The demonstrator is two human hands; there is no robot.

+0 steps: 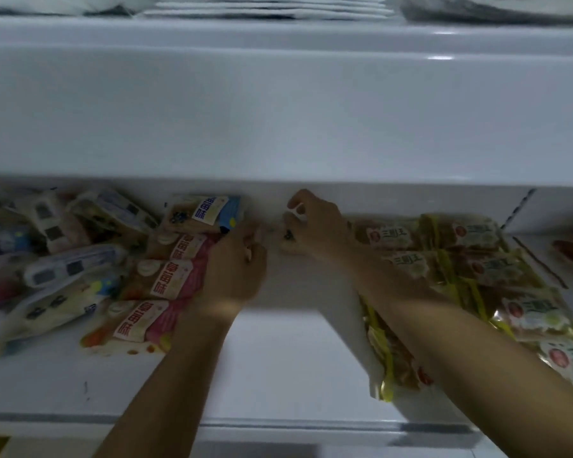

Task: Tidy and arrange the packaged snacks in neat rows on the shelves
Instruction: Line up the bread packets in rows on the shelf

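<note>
Pink snack packs [166, 279] lie crosswise, touching the curled left hand [235, 269]; right hand [311, 223] pinches a blurred small packet [286, 238] beside them.

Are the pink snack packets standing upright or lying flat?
Lying flat. The pink snack packets overlap in a column on the shelf, labels facing up.

Two bare forearms reach in from the bottom edge — no sleeves, watch or bracelet cover them — ending in the left hand [235, 259] and the right hand [315, 223], whose fingers show no rings — details blurred in dim light.
</note>
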